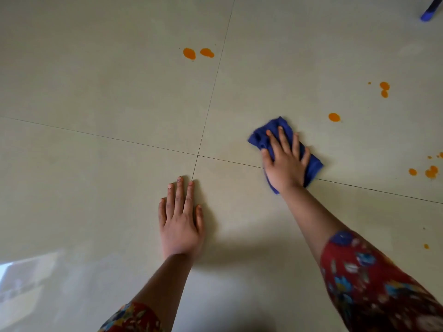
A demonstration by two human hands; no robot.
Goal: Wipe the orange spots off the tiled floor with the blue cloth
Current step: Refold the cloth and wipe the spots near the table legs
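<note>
A glossy pale beige tiled floor [96, 80] fills the view, its large square tiles divided by thin dark grout lines [198, 155] that cross near the centre. A bright whitish reflection [21, 279] glows at lower left. A blue object [429, 14], cut off by the frame, sits in the top right corner.

Single head-worn view, looking forward and steeply down onto the tiled floor [100, 87] from close above. Wide-angle. Framed around the grout crossing [197, 155], just left of centre; taking in patterned sleeves [374, 283] nearer than the crossing at the bottom edge, orange spots [189, 53] beyond it and off to its right.
</note>
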